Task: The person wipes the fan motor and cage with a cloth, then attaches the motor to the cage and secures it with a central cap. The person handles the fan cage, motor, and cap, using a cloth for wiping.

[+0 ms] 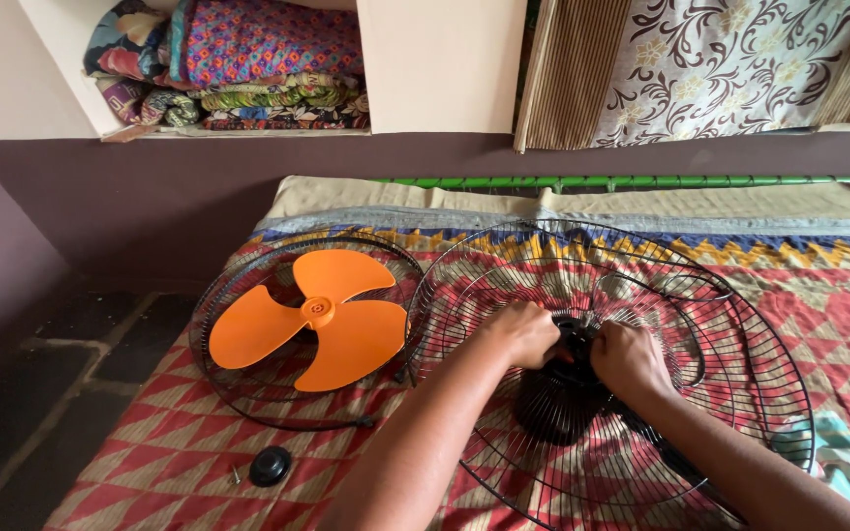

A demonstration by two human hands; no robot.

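Observation:
A large black wire fan guard [740,324] lies on a patterned red mat [169,442]. At its centre sits a black fan motor hub [558,393]. My left hand [523,332] and my right hand [630,359] are both closed around the top of that hub, fingers curled on it from either side. To the left lies a second black wire guard [248,393] with an orange three-blade fan propeller [319,315] resting in it. A small round black cap [271,465] and a small screw [236,475] lie on the mat in front of that guard.
A green pole [641,182] runs along the far edge of the mat by a dark wall. Folded colourful quilts [248,69] fill a wall niche above. A patterned curtain [710,69] hangs at upper right. A teal cloth [838,452] lies at right. Dark floor tiles [41,393] lie at left.

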